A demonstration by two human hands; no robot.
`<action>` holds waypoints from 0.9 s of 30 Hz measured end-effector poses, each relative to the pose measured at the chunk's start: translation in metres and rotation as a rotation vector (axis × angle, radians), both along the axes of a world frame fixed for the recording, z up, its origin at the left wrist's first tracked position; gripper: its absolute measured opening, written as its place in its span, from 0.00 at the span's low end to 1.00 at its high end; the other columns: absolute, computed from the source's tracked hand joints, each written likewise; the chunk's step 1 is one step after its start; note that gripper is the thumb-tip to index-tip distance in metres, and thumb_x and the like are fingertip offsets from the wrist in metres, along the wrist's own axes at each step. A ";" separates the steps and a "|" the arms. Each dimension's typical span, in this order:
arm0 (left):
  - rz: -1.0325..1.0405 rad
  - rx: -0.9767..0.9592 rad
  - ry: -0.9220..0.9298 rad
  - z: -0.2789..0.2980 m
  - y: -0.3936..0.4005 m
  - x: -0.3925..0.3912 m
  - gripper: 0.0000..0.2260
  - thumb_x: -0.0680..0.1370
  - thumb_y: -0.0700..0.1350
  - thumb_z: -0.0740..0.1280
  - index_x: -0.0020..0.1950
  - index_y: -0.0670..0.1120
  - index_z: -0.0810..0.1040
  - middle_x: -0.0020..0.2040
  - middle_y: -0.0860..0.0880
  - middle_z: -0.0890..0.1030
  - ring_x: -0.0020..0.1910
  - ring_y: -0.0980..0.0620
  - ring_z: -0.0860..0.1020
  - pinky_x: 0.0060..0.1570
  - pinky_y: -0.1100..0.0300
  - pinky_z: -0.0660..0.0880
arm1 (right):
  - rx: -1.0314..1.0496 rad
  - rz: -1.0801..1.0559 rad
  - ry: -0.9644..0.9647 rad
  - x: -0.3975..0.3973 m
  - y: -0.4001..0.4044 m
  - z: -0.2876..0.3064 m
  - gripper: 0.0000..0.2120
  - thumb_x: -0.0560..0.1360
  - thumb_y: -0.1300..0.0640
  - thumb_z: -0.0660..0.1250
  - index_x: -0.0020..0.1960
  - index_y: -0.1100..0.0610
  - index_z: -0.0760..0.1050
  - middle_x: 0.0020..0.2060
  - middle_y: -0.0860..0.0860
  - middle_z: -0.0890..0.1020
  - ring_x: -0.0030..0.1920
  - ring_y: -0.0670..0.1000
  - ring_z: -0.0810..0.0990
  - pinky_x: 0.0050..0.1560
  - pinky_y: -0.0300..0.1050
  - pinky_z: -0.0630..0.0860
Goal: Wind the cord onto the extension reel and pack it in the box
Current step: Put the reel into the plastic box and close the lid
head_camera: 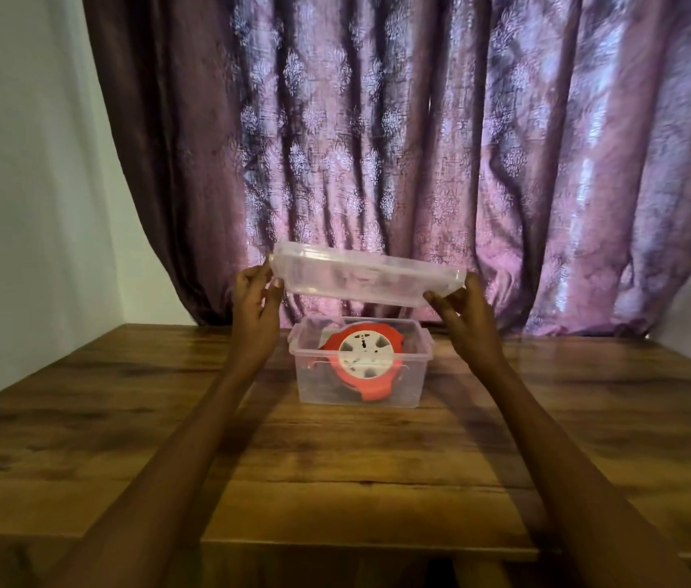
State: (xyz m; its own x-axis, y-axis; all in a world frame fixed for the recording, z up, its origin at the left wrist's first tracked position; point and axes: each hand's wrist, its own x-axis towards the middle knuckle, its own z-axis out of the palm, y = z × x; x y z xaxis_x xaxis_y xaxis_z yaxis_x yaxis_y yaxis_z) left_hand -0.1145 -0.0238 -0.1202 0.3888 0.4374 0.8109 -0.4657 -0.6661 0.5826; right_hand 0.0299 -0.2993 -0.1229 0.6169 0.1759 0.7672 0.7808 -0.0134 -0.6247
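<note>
Holding the lid (367, 277) mid-frame, my left hand (255, 305) and right hand (464, 314) pinch its ends. Below, the reel (363, 360) already sits in the box (409, 386). I should level the lid, align corners, then press evenly.

The box (360, 367) stands on the surface (123, 439), toward its far middle, with the reel (363, 362) inside it, tilted. The lid (360, 275) is above the box, apart from it, the left hand (255, 307) at its left end, the right hand (464, 316) at its right. A curtain (420, 142) hangs behind the surface.
</note>
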 end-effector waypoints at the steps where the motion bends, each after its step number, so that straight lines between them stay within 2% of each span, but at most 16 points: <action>1: 0.002 -0.005 0.004 0.002 0.000 0.003 0.18 0.84 0.43 0.59 0.73 0.40 0.71 0.61 0.48 0.68 0.62 0.55 0.71 0.65 0.72 0.67 | 0.052 0.012 0.030 0.001 -0.001 0.001 0.18 0.72 0.39 0.72 0.57 0.37 0.68 0.46 0.41 0.86 0.46 0.42 0.85 0.37 0.35 0.79; 3: 0.011 -0.015 0.013 0.003 -0.002 0.009 0.18 0.84 0.42 0.59 0.74 0.42 0.69 0.58 0.48 0.70 0.56 0.57 0.73 0.57 0.79 0.66 | 0.113 -0.013 0.081 0.003 0.001 0.002 0.20 0.70 0.37 0.72 0.57 0.38 0.68 0.43 0.49 0.87 0.42 0.49 0.87 0.37 0.47 0.82; 5: 0.034 -0.030 0.024 0.003 -0.006 0.015 0.18 0.84 0.43 0.59 0.75 0.43 0.68 0.54 0.47 0.72 0.49 0.60 0.73 0.53 0.79 0.66 | 0.097 -0.099 0.111 0.005 0.004 0.001 0.21 0.72 0.34 0.69 0.60 0.40 0.70 0.41 0.51 0.87 0.39 0.51 0.87 0.40 0.55 0.83; 6: 0.047 -0.049 0.042 0.004 -0.007 0.019 0.18 0.84 0.43 0.59 0.74 0.43 0.70 0.54 0.46 0.74 0.48 0.59 0.73 0.53 0.77 0.68 | 0.069 -0.171 0.113 0.007 0.006 0.001 0.21 0.73 0.33 0.67 0.60 0.42 0.72 0.40 0.52 0.87 0.39 0.51 0.86 0.42 0.55 0.83; 8: 0.073 -0.102 0.129 0.005 -0.006 0.025 0.16 0.84 0.45 0.60 0.68 0.40 0.77 0.54 0.39 0.80 0.52 0.52 0.76 0.58 0.62 0.74 | -0.016 -0.301 0.098 0.009 0.008 -0.001 0.20 0.77 0.36 0.63 0.58 0.49 0.78 0.40 0.54 0.86 0.41 0.55 0.85 0.46 0.55 0.81; 10: 0.100 -0.157 0.271 0.002 0.001 0.033 0.16 0.83 0.46 0.61 0.57 0.36 0.82 0.54 0.34 0.82 0.53 0.43 0.80 0.55 0.53 0.74 | -0.121 -0.324 0.135 0.011 0.010 -0.005 0.20 0.81 0.43 0.60 0.44 0.57 0.81 0.35 0.58 0.84 0.39 0.61 0.83 0.45 0.58 0.80; 12: 0.071 -0.223 0.427 -0.002 0.007 0.039 0.18 0.83 0.48 0.61 0.48 0.35 0.82 0.49 0.34 0.83 0.43 0.45 0.79 0.46 0.56 0.74 | -0.201 -0.319 0.226 0.013 0.010 -0.010 0.21 0.82 0.50 0.60 0.37 0.61 0.78 0.32 0.62 0.82 0.36 0.64 0.82 0.43 0.61 0.80; 15: 0.041 -0.350 0.559 -0.011 0.013 0.043 0.18 0.82 0.50 0.61 0.38 0.42 0.80 0.37 0.44 0.81 0.30 0.54 0.74 0.26 0.67 0.68 | -0.309 -0.329 0.352 0.017 0.010 -0.017 0.18 0.80 0.53 0.60 0.42 0.65 0.81 0.38 0.63 0.84 0.39 0.64 0.83 0.46 0.63 0.80; 16: 0.013 -0.436 0.553 -0.015 0.013 0.042 0.18 0.82 0.51 0.62 0.36 0.45 0.79 0.32 0.48 0.79 0.27 0.56 0.74 0.22 0.68 0.67 | -0.334 -0.330 0.378 0.018 0.011 -0.019 0.17 0.80 0.53 0.60 0.44 0.64 0.82 0.40 0.63 0.84 0.41 0.64 0.83 0.47 0.63 0.80; 18: -0.040 -0.506 0.555 -0.023 0.013 0.041 0.15 0.81 0.51 0.64 0.35 0.48 0.79 0.28 0.55 0.79 0.26 0.57 0.76 0.23 0.67 0.69 | -0.372 -0.334 0.423 0.017 0.012 -0.020 0.17 0.79 0.52 0.61 0.48 0.62 0.83 0.43 0.62 0.85 0.44 0.64 0.83 0.50 0.63 0.80; 19: -0.053 -0.490 0.577 -0.027 0.013 0.040 0.14 0.80 0.51 0.65 0.36 0.48 0.80 0.30 0.55 0.81 0.29 0.56 0.79 0.27 0.66 0.72 | -0.387 -0.337 0.437 0.016 0.012 -0.021 0.17 0.79 0.51 0.61 0.49 0.61 0.83 0.44 0.61 0.85 0.46 0.64 0.83 0.51 0.63 0.80; 21: -0.049 -0.491 0.614 -0.033 0.016 0.040 0.11 0.78 0.47 0.67 0.37 0.45 0.82 0.36 0.49 0.84 0.35 0.52 0.81 0.35 0.59 0.75 | -0.398 -0.330 0.442 0.017 0.011 -0.023 0.15 0.78 0.52 0.62 0.47 0.61 0.83 0.42 0.61 0.85 0.45 0.64 0.82 0.49 0.63 0.80; 23: -0.104 -0.569 0.596 -0.037 0.016 0.037 0.08 0.75 0.45 0.68 0.40 0.42 0.84 0.38 0.46 0.86 0.33 0.50 0.82 0.32 0.55 0.78 | -0.392 -0.302 0.455 0.019 0.010 -0.025 0.13 0.78 0.54 0.62 0.42 0.59 0.82 0.38 0.59 0.84 0.40 0.61 0.82 0.43 0.58 0.81; 24: -0.143 -0.619 0.581 -0.038 0.015 0.036 0.08 0.74 0.45 0.69 0.41 0.42 0.84 0.37 0.45 0.86 0.30 0.50 0.81 0.29 0.56 0.77 | -0.371 -0.270 0.477 0.020 0.010 -0.026 0.12 0.78 0.54 0.63 0.41 0.56 0.82 0.36 0.57 0.83 0.36 0.57 0.81 0.37 0.52 0.80; 26: -0.184 -0.699 0.581 -0.039 0.014 0.034 0.07 0.72 0.45 0.69 0.39 0.42 0.83 0.31 0.44 0.83 0.23 0.49 0.78 0.25 0.59 0.72 | -0.288 -0.171 0.573 0.022 0.008 -0.027 0.10 0.78 0.55 0.63 0.43 0.53 0.81 0.34 0.52 0.82 0.29 0.50 0.78 0.26 0.40 0.74; 27: -0.199 -0.737 0.589 -0.040 0.015 0.034 0.07 0.71 0.44 0.69 0.38 0.42 0.83 0.29 0.44 0.82 0.22 0.49 0.75 0.25 0.59 0.70 | -0.247 -0.115 0.655 0.023 0.006 -0.028 0.09 0.78 0.54 0.63 0.45 0.53 0.81 0.34 0.51 0.82 0.28 0.49 0.76 0.25 0.38 0.71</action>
